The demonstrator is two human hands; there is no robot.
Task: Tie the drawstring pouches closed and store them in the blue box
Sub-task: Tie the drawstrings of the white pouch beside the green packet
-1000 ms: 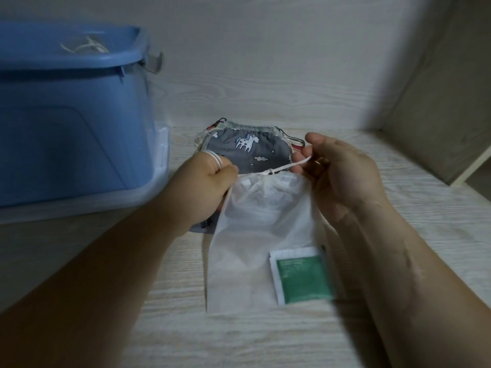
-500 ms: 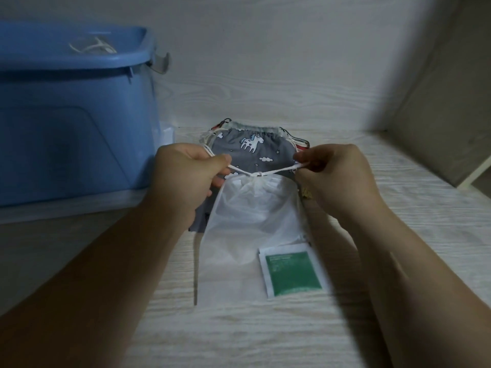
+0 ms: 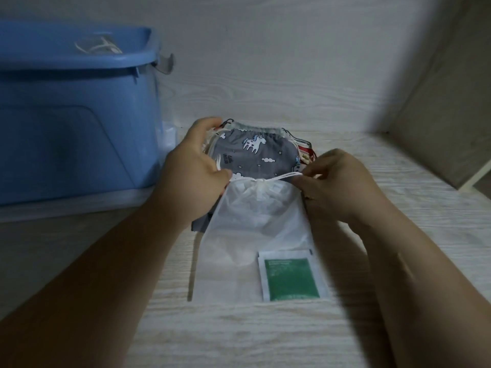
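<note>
A white translucent drawstring pouch (image 3: 255,235) lies flat on the pale wooden surface, its mouth gathered tight. A green label (image 3: 291,278) shows at its lower right corner. My left hand (image 3: 194,168) pinches the white cord at the pouch's left end. At the right end, my right hand (image 3: 337,181) pinches the same cord (image 3: 279,178), which runs taut between them. Behind lies a stack of pouches, topped by a grey unicorn-print pouch (image 3: 255,155). The blue box (image 3: 77,115) stands at the left with its top open.
White cords (image 3: 98,47) of a pouch show inside the blue box. The box rests on a clear lid (image 3: 79,205). A wooden back wall and a right side panel (image 3: 438,115) close in the space.
My hands pulled the cord ends apart, cinching the white pouch's mouth shut. The left hand then shifted slightly up and left, its fingers spreading over the stack.
</note>
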